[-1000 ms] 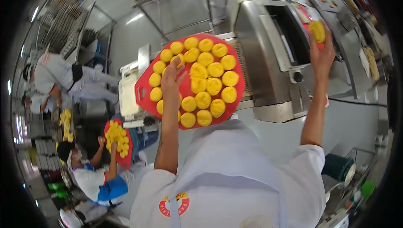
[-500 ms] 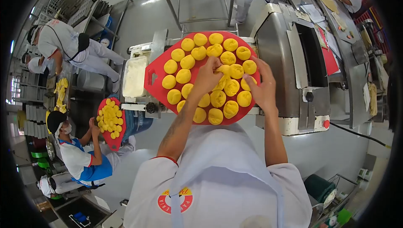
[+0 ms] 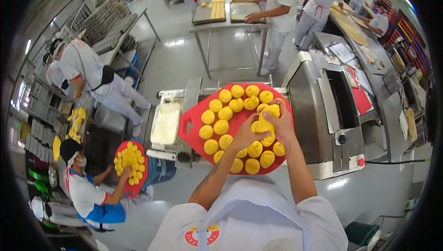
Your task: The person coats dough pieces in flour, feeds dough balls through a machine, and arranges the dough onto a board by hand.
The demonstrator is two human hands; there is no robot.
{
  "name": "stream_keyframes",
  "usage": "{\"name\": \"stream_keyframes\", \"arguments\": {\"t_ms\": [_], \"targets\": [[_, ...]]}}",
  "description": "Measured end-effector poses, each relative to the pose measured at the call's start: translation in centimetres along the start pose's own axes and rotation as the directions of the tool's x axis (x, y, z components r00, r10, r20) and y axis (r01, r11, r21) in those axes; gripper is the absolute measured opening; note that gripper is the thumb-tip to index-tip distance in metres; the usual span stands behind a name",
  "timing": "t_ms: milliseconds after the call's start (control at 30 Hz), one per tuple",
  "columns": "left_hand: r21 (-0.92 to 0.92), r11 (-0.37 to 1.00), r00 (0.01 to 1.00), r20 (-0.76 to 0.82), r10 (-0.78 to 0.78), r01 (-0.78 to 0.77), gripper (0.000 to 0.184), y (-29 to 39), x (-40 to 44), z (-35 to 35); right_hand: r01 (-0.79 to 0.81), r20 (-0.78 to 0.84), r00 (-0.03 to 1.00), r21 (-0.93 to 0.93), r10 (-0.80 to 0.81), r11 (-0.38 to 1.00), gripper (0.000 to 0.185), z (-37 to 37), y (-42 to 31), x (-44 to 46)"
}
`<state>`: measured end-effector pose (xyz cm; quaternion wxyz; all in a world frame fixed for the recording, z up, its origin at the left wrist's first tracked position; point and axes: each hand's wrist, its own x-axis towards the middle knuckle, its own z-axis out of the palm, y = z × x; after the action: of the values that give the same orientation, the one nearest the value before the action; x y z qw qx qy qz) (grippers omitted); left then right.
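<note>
A red board (image 3: 193, 144) with a handle hole on its left lies before me, covered with many round yellow dough balls (image 3: 221, 127). Over its right half, a stretched, uneven lump of yellow dough (image 3: 268, 118) is between my hands. My left hand (image 3: 249, 134) grips its lower left part, fingers curled. My right hand (image 3: 283, 125) is closed around the upper right part. Both hands and the lump hide some of the balls beneath.
Left of the board stands a white tub (image 3: 165, 125) with pale contents; right is a steel machine (image 3: 305, 112). A seated co-worker (image 3: 87, 181) handles dough on another red board (image 3: 134, 190). Beyond, people work at a steel table (image 3: 230, 25) with trays.
The view has tilted up, showing more of the room. My right hand, earlier spread at the board's right edge, now grips dough together with my left hand.
</note>
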<state>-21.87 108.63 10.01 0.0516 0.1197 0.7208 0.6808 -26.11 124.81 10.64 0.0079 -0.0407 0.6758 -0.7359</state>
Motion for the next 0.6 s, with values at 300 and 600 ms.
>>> {"name": "stream_keyframes", "arguments": {"t_ms": [300, 600], "targets": [[0.248, 0.966, 0.952, 0.27, -0.147, 0.079, 0.048, 7.1, -2.3, -9.2, -0.124, 0.117, 0.986, 0.043, 0.118, 0.991, 0.033, -10.9, -4.1, -7.2], [-0.778, 0.625, 0.997, 0.019, -0.081, 0.065, 0.038, -2.5, -4.1, -10.2, -0.169, -0.136, 0.947, 0.561, 0.292, 0.81, 0.027, -10.6, 1.1, -14.6]]}}
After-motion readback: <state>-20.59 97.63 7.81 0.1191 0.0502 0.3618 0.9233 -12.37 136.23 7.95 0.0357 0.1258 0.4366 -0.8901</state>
